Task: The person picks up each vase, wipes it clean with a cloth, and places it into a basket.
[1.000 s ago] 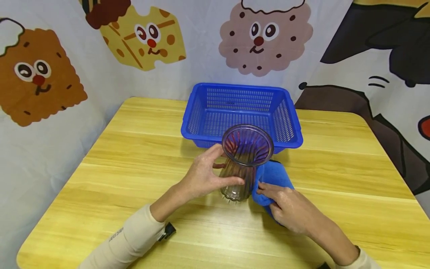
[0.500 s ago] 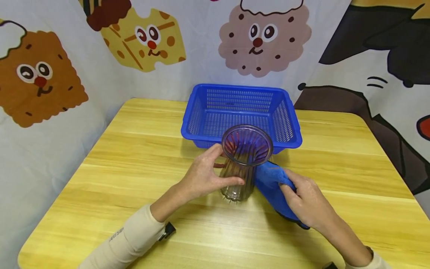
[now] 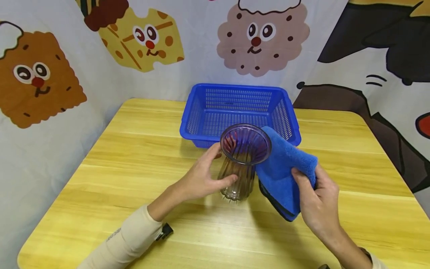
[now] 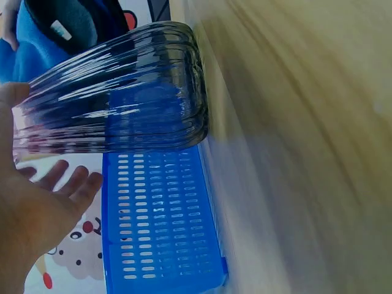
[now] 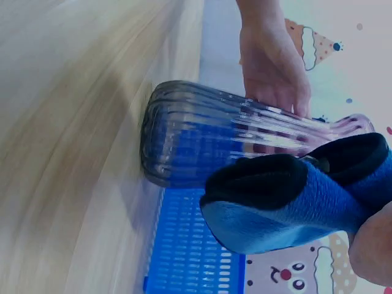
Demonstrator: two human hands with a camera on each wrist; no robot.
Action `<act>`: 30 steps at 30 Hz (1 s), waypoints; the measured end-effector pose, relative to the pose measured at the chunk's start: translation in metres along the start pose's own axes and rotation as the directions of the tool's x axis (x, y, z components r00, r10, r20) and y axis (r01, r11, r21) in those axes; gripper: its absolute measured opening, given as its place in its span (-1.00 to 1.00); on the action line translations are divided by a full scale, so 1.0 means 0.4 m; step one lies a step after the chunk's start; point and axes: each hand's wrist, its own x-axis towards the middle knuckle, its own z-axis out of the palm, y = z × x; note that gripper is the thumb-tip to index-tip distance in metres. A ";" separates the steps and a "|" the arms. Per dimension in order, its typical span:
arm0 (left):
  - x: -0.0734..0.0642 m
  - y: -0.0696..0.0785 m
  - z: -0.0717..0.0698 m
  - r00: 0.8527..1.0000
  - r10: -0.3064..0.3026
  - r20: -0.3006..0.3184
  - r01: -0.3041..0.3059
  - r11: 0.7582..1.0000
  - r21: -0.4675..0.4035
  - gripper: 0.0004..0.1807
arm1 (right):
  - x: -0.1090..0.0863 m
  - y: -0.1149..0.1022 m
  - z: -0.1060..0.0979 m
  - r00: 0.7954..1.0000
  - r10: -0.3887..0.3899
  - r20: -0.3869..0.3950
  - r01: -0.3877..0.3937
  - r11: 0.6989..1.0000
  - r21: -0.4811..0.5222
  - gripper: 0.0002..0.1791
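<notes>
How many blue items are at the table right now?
2: the basket, behind the glass vase toward the far edge of the table, and the cloth, gripped in the right hand beside the vase. No others show.

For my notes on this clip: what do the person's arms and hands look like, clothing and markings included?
The left hand and right hand are ungloved. The left sleeve is cream, with dark lettering, unreadable here, and a black fitting beside it. Little of the right sleeve shows: pale, with a dark band at its end.
</notes>
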 end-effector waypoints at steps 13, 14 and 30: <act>0.013 -0.004 -0.003 0.996 0.082 0.042 -0.076 0.989 -0.128 -0.16 | -0.045 -0.006 0.041 0.981 -0.062 0.185 0.041 0.992 0.117 -0.51; 0.014 -0.005 -0.003 0.996 0.080 0.041 -0.074 0.989 -0.127 -0.17 | -0.044 -0.005 0.042 0.978 -0.077 0.196 0.054 0.992 0.117 -0.50; 0.016 -0.010 0.000 0.997 0.071 0.008 -0.069 0.986 -0.155 -0.25 | -0.028 0.046 0.039 0.885 -0.307 0.349 0.286 0.952 0.112 -0.43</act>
